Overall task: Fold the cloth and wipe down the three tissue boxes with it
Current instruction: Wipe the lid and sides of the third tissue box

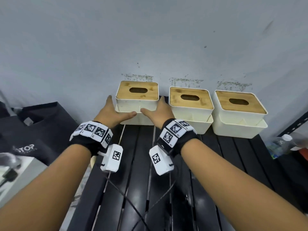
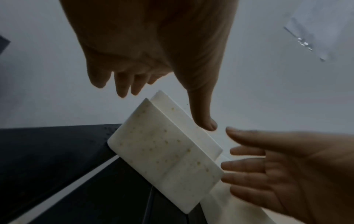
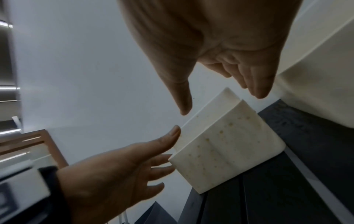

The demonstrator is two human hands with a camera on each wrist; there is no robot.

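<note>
Black slatted counter runs from the person's body out to a pale grey wall, and the leftmost white tissue box with a bamboo lid serves as the landmark. Nearest the viewer, both forearms reach forward. Left hand sits just left of that box, right hand just right of it, fingers straight and spread, thumbs aimed at its front wall; neither grips anything, and whether they touch it is unclear. Right of the landmark stand the middle tissue box and the far-right tissue box, all against the wall. No cloth is visible anywhere. Judging by this, the hands are framing the first box; next, the cloth must be found and folded.
</note>
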